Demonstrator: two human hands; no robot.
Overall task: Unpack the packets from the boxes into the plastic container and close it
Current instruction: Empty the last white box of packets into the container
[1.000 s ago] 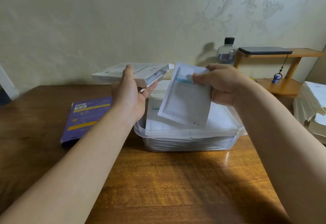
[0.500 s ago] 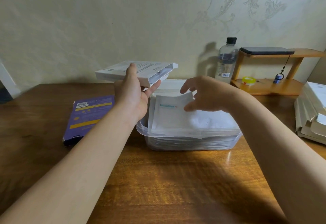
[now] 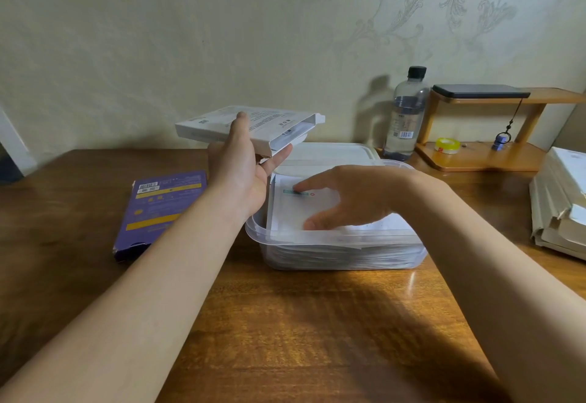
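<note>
Brown table (image 3: pixel 285 323) holds the plastic container (image 3: pixel 317 258). Right hand (image 3: pixel 358 199), fingers (image 3: pixel 312 184) straight, presses the top packet (image 3: pixel 296 210), hiding half. Left hand (image 3: pixel 237 174) grips the white box (image 3: pixel 218 125) at ten o'clock.

left hand (image 3: pixel 236 175) raised, gripping, right hand (image 3: pixel 355 199) spread

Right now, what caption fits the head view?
Left hand holds a box; right hand touches a packet in the container.

Nothing legible (only barcodes: bottle (image 3: pixel 406 117), purple box (image 3: pixel 158 209)).
</note>
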